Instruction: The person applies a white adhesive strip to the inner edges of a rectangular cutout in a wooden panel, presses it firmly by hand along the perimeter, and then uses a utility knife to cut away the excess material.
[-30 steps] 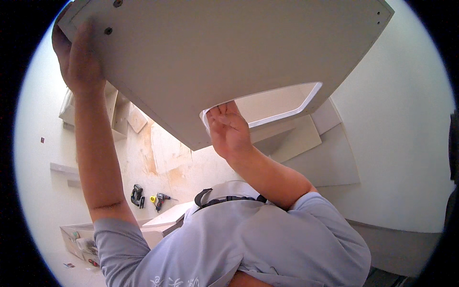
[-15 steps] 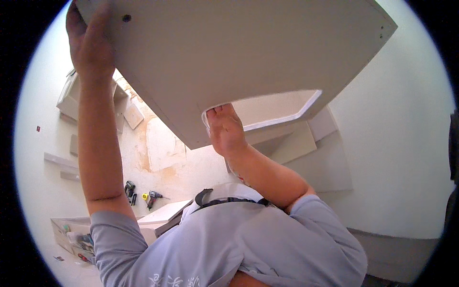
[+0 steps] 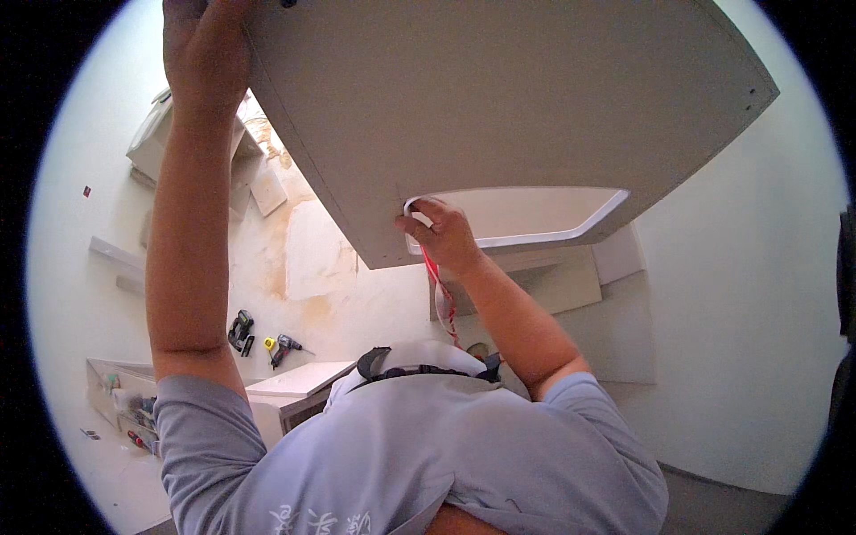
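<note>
Got opening [image 3: 553, 238] cut in grey panel [image 3: 508, 111]; seemingly not hands-free yet. Pinching opening's edge with right hand [image 3: 450, 239]; can't tell cropped left hand's [image 3: 207, 58] grip.

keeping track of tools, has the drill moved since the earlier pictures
No: the drill lies right of the black tool, as before; the camera's view shifted instead.

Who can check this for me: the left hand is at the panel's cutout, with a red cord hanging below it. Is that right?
Not quite: the head view shows the right hand at the panel's cutout, with a red cord hanging below it.
</note>
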`<state>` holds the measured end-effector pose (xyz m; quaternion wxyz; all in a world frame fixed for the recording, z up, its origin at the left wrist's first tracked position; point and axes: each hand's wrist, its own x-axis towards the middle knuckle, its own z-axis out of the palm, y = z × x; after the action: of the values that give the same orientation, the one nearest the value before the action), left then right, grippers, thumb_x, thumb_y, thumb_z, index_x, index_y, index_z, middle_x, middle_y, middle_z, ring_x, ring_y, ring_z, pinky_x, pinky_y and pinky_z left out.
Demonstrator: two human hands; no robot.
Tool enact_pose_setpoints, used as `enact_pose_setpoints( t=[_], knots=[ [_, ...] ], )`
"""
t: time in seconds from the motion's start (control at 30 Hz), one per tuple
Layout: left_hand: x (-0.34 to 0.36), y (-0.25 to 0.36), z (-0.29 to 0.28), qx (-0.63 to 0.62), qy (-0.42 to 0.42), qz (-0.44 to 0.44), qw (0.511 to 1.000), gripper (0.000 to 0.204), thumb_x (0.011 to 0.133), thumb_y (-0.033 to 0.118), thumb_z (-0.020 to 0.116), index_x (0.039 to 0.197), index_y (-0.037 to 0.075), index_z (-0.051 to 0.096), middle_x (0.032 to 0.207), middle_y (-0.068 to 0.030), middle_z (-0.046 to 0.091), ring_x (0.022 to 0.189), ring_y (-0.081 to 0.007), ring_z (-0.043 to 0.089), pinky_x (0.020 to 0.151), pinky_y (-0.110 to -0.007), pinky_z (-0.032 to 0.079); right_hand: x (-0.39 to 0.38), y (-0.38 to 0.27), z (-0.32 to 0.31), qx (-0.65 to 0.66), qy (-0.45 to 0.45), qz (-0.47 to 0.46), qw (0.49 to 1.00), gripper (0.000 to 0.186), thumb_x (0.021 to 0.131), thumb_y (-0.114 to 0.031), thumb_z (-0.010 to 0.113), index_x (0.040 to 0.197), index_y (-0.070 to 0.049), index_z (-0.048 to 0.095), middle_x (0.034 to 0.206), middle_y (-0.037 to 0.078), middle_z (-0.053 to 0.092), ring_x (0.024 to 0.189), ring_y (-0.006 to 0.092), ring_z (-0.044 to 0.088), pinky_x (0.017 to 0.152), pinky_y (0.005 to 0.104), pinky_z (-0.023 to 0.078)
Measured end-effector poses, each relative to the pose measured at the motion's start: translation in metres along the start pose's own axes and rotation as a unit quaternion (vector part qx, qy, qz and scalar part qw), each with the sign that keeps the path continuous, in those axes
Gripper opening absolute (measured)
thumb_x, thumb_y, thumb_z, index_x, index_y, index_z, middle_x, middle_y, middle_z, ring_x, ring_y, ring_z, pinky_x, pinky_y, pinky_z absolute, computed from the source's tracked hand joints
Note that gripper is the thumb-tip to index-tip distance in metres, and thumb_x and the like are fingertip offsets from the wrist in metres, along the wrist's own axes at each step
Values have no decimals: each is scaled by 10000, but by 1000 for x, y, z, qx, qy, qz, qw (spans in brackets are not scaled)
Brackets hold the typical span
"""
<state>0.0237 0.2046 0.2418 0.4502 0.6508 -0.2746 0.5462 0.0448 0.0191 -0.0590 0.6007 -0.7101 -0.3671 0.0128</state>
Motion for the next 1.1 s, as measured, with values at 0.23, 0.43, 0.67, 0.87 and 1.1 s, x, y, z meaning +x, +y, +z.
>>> enact_pose_setpoints(
  t=[0.23,0.43,0.67,0.87,1.1],
  knots=[
    [13,33,-2,87,49,-37,994,664,891,283,680,1494,147,437,1366,-131,522,1154,-288,559,946,-465,521,15,-11,0,-11,1,-68,998,235,939,-290,748,1019,-71,781,922,117,773,842,285,725,768,390,554],
    [35,39,-38,68,3,-7,998,638,897,276,667,1475,134,437,1311,-150,531,1108,-290,573,907,-460,538,27,-30,22,21,15,-81,996,228,948,-280,736,989,-60,779,902,115,772,839,307,728,774,409,558],
    [41,38,-53,74,8,-3,997,640,903,281,667,1476,124,429,1306,-158,529,1106,-294,573,900,-458,541,36,-35,41,-68,101,-183,975,196,953,-250,720,975,-62,771,965,135,764,900,335,721,806,434,575],
    [44,38,-60,82,15,-5,996,644,906,285,667,1478,120,424,1307,-161,527,1108,-297,573,898,-458,541,37,-52,36,-92,83,-173,977,202,948,-262,728,968,-66,773,949,134,765,879,333,722,774,423,578],
    [49,39,-63,82,17,-4,996,648,909,291,668,1481,115,419,1308,-166,524,1110,-300,573,896,-459,542,40,-65,41,6,92,-114,989,237,949,-308,734,959,-74,772,894,119,764,824,307,729,741,398,567]
  ],
)
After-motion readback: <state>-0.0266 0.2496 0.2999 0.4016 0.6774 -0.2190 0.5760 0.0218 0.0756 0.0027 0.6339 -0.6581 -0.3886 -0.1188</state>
